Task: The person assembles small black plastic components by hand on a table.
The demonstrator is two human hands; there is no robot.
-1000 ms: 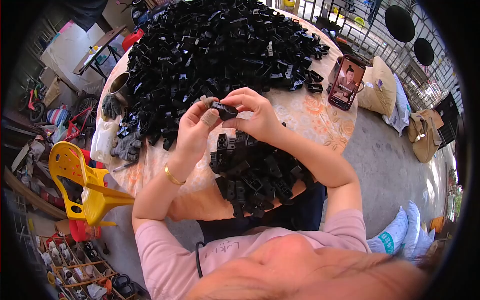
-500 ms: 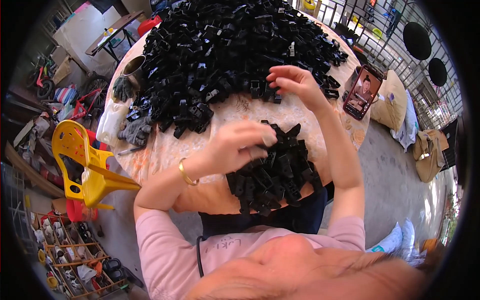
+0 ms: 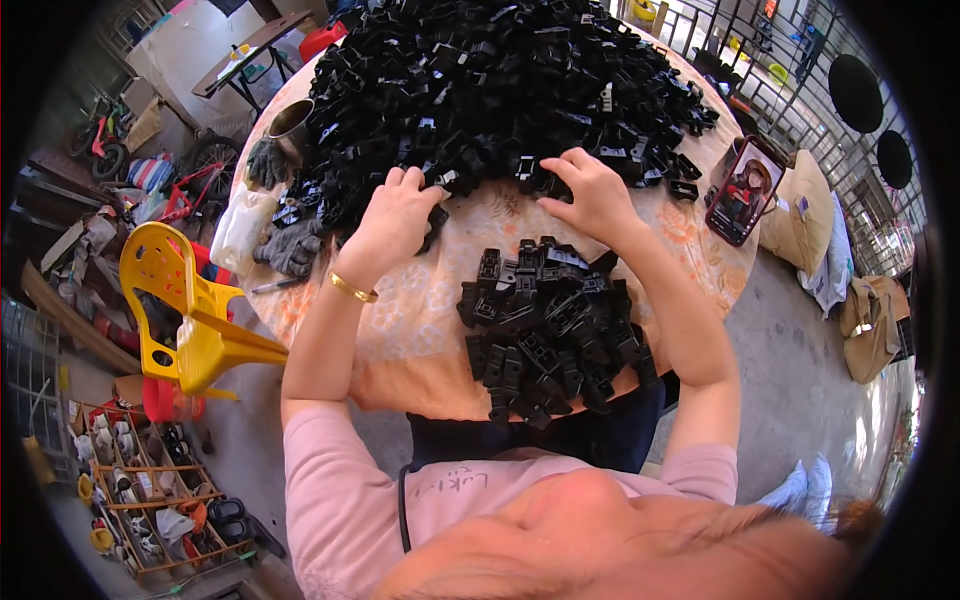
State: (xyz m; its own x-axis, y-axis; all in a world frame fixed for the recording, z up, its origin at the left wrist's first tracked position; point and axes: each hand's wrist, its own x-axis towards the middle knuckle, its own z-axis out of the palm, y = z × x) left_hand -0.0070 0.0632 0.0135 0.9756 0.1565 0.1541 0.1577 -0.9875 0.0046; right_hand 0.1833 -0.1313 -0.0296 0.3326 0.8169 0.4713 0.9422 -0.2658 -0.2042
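Note:
A large heap of black plastic parts (image 3: pixel 480 90) covers the far side of the round table. At its near left edge my left hand (image 3: pixel 398 215) has its fingers bent together over a black part (image 3: pixel 435 228), which shows beside the palm. My right hand (image 3: pixel 592 197) is at the heap's near edge, right of the middle. Its thumb and fingers curve round another black part (image 3: pixel 548 184). Between my forearms, by the table's near edge, lies a smaller pile of similar black parts (image 3: pixel 550 325).
The table has a patterned orange-and-white cover (image 3: pixel 400 320). At its left lie grey gloves (image 3: pixel 290 250), a metal cup (image 3: pixel 292 122) and a whitish plastic container (image 3: pixel 240 230). A phone (image 3: pixel 745 192) stands at the right. A yellow chair (image 3: pixel 190 310) is beside the table.
My left hand has moved from above the smaller pile, forward and left to the large heap. My right hand has lowered slightly onto the heap's edge, its fingers now round a part.

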